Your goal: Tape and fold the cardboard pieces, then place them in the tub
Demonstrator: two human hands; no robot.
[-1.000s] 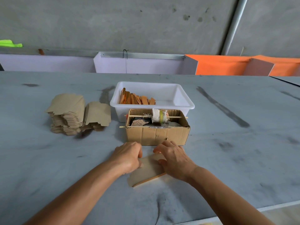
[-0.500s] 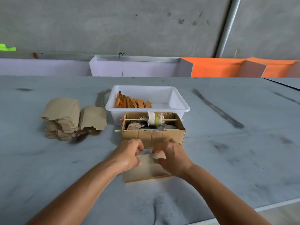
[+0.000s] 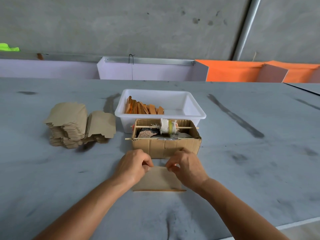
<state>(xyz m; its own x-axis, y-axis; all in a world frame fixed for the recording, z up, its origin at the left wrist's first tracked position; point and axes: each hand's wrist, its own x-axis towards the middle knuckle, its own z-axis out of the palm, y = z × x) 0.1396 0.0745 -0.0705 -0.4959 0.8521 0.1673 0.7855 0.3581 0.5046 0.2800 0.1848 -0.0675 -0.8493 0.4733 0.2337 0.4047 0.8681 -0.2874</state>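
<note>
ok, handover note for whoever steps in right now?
Left hand and right hand each pinch a far corner of one cardboard piece lying flat on the table, near the brown box holding the tape roll.
Done: several folded pieces stand in the white tub.
Left: finish this piece, put it in the tub, then work through the stack of flat pieces on the left.

Brown corrugated cardboard box (image 3: 166,146) standing just ahead of hands, blocking direct path to white plastic tub (image 3: 195,108); stack of tan cardboard blanks (image 3: 69,125) sitting left; grey tabletop (image 3: 259,161) lying open right.
</note>
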